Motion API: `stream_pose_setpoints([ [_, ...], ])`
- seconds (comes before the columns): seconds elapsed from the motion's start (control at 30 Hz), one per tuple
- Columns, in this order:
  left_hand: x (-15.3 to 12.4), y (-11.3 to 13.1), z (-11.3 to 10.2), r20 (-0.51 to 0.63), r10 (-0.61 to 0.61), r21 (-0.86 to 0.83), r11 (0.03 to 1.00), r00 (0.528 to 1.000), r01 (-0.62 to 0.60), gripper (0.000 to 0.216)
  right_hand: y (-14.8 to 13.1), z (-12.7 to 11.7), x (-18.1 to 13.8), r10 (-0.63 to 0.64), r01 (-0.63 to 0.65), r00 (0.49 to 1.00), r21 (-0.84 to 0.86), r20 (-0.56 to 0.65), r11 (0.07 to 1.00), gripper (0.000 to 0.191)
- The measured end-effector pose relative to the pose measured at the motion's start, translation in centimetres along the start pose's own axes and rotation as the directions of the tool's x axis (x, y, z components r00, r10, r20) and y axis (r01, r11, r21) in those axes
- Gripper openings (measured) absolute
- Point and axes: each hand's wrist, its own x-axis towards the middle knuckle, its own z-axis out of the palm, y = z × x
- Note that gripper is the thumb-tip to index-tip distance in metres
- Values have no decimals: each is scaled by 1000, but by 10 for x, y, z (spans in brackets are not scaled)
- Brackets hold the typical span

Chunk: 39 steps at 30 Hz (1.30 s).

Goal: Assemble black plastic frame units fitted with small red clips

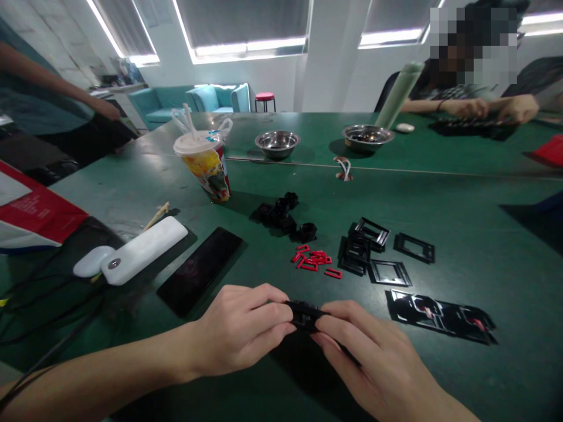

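Note:
My left hand [240, 334] and my right hand [373, 357] meet low in the head view, both pinched on one small black plastic part [303, 313] held between their fingertips. Just beyond lie several small red clips [314, 261]. To their right sit black square frames [372, 249], some stacked, some flat. A heap of black blocky parts [284, 217] lies behind the clips. A row of assembled black pieces with red inserts [440, 319] rests right of my right hand.
On the green table [461, 205]: a dark phone [200, 269], a white power bank [143, 249], a lidded paper cup [206, 167], two steel bowls [277, 143], cables at left. A person works at the far right; another person's arm shows at far left.

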Motion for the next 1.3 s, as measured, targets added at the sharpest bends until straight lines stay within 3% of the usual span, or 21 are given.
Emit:
stream_pose_setpoints([
  [0.4,-1,0,-2,64,0,-4,1000,998,0,10,-2,-2,4,-27,25,999,81,20,996,16],
  [0.97,4,5,-2,22,14,7,1000,1000,-14,15,-2,-1,2,0,-8,998,144,56,990,17],
  [1.3,3,2,1,12,-6,-87,996,1000,7,9,0,-2,2,27,-34,998,142,52,989,12],
])
